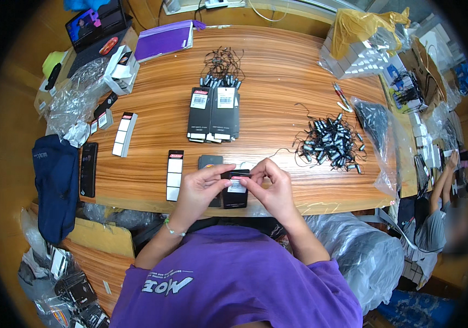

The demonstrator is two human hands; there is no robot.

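Note:
At the table's near edge I hold a black hang tag with a white label near its top. My left hand pinches its upper left side between thumb and fingers. My right hand is closed at the upper right, its thumb against the tag; whether a cord is also in those fingers I cannot tell. Partly under my left hand lies a dark grey tag stack. Left of it is a strip of white stickers with a black and red top. To the right spreads a heap of black cords with pale ends.
Farther off lie stacked black tags with bunched cords. A phone, another sticker strip and a purple folder are left. Tweezers or pliers and plastic bags lie right; another person sits beyond.

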